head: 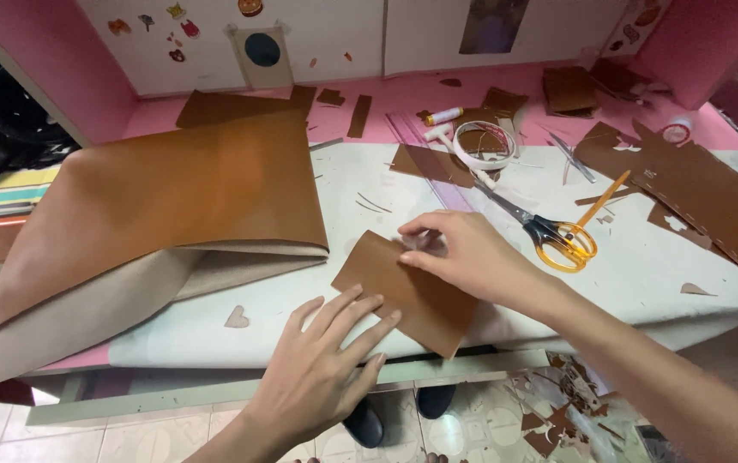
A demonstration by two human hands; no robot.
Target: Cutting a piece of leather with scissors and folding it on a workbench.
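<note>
A small brown leather rectangle (403,287) lies tilted on the white table cover (643,274) near the front edge. My left hand (326,360) lies flat with fingers spread, its fingertips pressing the piece's lower left side. My right hand (463,253) rests on the piece's upper right corner, with thumb and fingers pinched on something small and pale that I cannot make out.
A large folded brown leather sheet (171,197) covers the table's left side and hangs over the edge. Yellow-handled scissors (549,231), a pencil (605,197), a tape roll (483,144), a glue stick (443,116) and brown scraps (695,193) lie to the right and back.
</note>
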